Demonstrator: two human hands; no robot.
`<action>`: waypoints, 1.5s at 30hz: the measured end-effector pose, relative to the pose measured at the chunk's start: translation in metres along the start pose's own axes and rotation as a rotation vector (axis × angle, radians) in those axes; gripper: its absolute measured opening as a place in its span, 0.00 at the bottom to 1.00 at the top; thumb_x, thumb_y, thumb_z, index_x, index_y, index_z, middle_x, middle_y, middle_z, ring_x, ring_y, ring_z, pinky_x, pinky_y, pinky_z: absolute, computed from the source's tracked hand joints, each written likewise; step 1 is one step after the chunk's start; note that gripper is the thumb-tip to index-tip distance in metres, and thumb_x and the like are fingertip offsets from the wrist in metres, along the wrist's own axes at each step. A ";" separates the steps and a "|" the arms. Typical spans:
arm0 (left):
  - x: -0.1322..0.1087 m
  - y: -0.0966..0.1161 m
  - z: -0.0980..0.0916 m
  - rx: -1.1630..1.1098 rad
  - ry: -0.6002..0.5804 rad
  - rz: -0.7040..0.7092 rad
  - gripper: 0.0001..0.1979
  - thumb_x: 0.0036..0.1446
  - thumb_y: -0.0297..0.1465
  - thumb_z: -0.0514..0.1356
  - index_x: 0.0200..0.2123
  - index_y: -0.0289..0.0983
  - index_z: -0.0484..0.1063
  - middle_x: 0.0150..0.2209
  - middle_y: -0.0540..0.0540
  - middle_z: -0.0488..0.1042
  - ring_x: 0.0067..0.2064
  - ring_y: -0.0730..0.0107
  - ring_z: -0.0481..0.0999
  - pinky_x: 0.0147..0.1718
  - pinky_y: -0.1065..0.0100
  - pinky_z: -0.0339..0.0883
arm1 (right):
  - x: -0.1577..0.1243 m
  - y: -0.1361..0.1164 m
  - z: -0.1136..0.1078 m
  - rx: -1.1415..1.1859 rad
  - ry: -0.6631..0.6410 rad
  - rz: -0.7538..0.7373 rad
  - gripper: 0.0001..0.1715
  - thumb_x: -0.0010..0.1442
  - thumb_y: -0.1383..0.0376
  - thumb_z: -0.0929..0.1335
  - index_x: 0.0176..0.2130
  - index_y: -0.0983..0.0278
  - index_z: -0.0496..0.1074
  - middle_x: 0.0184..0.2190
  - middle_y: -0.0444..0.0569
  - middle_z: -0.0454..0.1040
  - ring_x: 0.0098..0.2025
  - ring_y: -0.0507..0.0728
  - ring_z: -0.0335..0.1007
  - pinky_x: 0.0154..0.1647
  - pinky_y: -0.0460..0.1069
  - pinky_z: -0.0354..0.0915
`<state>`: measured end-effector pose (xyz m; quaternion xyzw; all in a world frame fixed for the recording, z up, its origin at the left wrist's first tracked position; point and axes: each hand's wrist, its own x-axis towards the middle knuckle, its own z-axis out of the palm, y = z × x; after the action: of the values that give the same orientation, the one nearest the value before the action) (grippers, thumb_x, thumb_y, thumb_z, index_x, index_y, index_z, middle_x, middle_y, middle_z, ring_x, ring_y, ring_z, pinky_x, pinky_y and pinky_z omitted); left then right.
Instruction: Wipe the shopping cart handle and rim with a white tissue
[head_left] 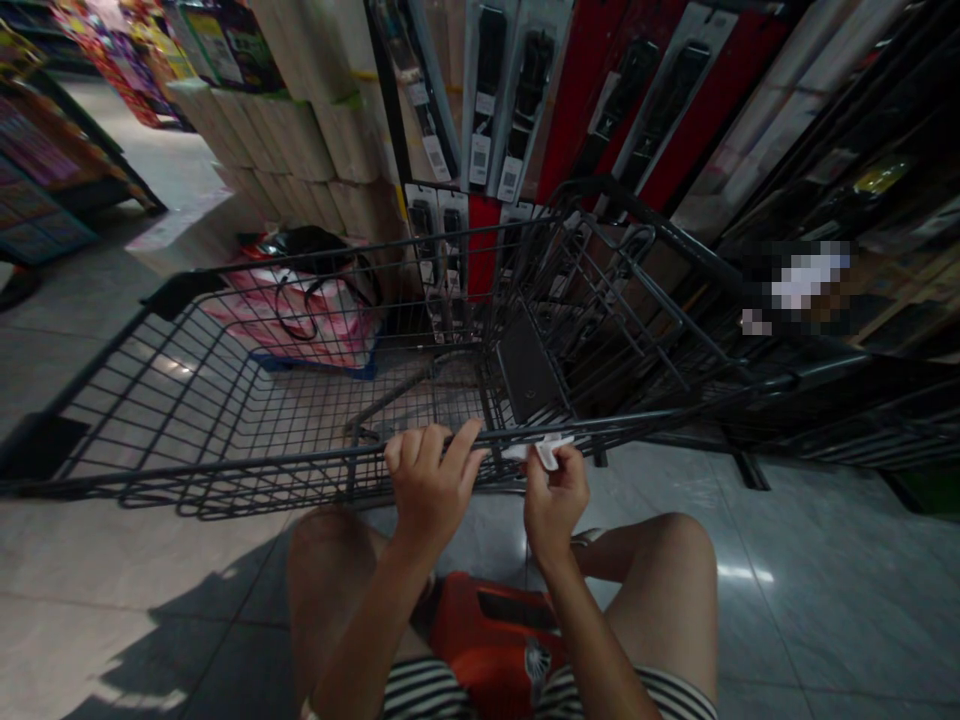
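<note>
Wiping the cart rim [615, 424], I judge: my left hand [429, 482] curls its fingers over it, my right hand [555, 498] pinches a wipe [548, 452] (crumpled); another stroke calls for steady pressure.

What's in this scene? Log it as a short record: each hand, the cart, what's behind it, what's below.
Left hand: fingers bent over the near top edge of the cart
Right hand: pinching a white cloth or tissue at that edge
Cart: dark wire mesh
Behind cart: pink packs on a blue base; hanging packaged goods
Below hands: red object, perhaps a stool
</note>
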<state>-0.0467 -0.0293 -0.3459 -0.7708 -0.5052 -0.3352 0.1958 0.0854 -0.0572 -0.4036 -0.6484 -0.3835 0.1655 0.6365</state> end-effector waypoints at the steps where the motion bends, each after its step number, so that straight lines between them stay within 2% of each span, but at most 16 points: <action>1: 0.000 0.000 0.000 0.002 -0.001 0.000 0.12 0.53 0.35 0.64 0.42 0.40 0.73 0.30 0.47 0.68 0.34 0.61 0.63 0.41 0.60 0.54 | 0.000 0.001 0.002 -0.008 -0.004 -0.005 0.11 0.58 0.58 0.66 0.35 0.64 0.64 0.30 0.44 0.67 0.31 0.52 0.67 0.34 0.48 0.66; 14: 0.000 -0.001 0.001 0.016 -0.001 0.001 0.11 0.56 0.35 0.61 0.42 0.40 0.74 0.30 0.47 0.68 0.35 0.62 0.63 0.40 0.60 0.54 | -0.015 0.019 0.014 -0.208 -0.107 -0.081 0.08 0.60 0.60 0.63 0.31 0.62 0.62 0.26 0.43 0.66 0.29 0.53 0.64 0.34 0.47 0.61; 21: 0.000 -0.001 0.001 0.010 0.007 0.002 0.11 0.57 0.35 0.60 0.42 0.40 0.74 0.29 0.47 0.67 0.35 0.63 0.63 0.40 0.61 0.54 | -0.029 0.035 0.018 -0.377 -0.221 -0.072 0.07 0.60 0.63 0.61 0.31 0.62 0.65 0.26 0.47 0.69 0.28 0.55 0.66 0.28 0.47 0.56; 27: 0.000 -0.001 0.001 0.004 0.014 0.014 0.12 0.56 0.36 0.61 0.43 0.40 0.74 0.29 0.47 0.67 0.34 0.63 0.63 0.39 0.61 0.54 | -0.026 0.037 0.010 -0.400 -0.240 -0.077 0.07 0.58 0.65 0.61 0.32 0.62 0.67 0.28 0.47 0.71 0.29 0.55 0.68 0.30 0.47 0.58; 31: 0.000 -0.002 0.001 0.009 0.002 0.015 0.12 0.56 0.36 0.62 0.43 0.40 0.74 0.29 0.47 0.68 0.34 0.63 0.63 0.39 0.61 0.53 | -0.024 0.037 -0.006 -0.352 -0.194 -0.061 0.06 0.57 0.65 0.63 0.32 0.63 0.69 0.26 0.45 0.72 0.26 0.53 0.67 0.30 0.46 0.60; 36: -0.001 -0.001 0.000 0.000 -0.011 -0.002 0.11 0.56 0.35 0.62 0.43 0.41 0.74 0.29 0.47 0.68 0.35 0.63 0.63 0.39 0.61 0.53 | -0.019 0.024 -0.027 -0.299 0.018 -0.030 0.08 0.56 0.61 0.65 0.33 0.64 0.68 0.24 0.43 0.69 0.24 0.51 0.63 0.28 0.45 0.62; 39: 0.000 0.000 -0.001 0.002 -0.016 -0.003 0.12 0.54 0.35 0.63 0.42 0.40 0.74 0.29 0.47 0.68 0.35 0.62 0.63 0.40 0.61 0.54 | -0.011 0.013 -0.027 -0.214 0.150 0.003 0.11 0.56 0.59 0.67 0.34 0.65 0.68 0.25 0.43 0.68 0.25 0.51 0.64 0.29 0.45 0.63; 41: 0.000 0.000 -0.001 0.006 -0.023 -0.004 0.12 0.54 0.35 0.63 0.42 0.40 0.73 0.29 0.47 0.68 0.35 0.62 0.63 0.40 0.60 0.54 | -0.004 0.009 -0.023 -0.131 0.161 0.048 0.14 0.56 0.57 0.67 0.37 0.65 0.68 0.29 0.45 0.70 0.27 0.51 0.66 0.31 0.46 0.64; 45: 0.000 0.000 -0.001 0.008 -0.021 -0.005 0.11 0.53 0.34 0.64 0.41 0.39 0.74 0.29 0.47 0.68 0.35 0.62 0.63 0.41 0.60 0.54 | 0.005 0.012 -0.011 -0.097 0.074 0.073 0.16 0.57 0.55 0.66 0.38 0.65 0.67 0.31 0.48 0.71 0.32 0.54 0.70 0.35 0.48 0.67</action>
<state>-0.0469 -0.0301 -0.3445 -0.7723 -0.5103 -0.3256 0.1927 0.0998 -0.0605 -0.4117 -0.6977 -0.3434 0.1457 0.6115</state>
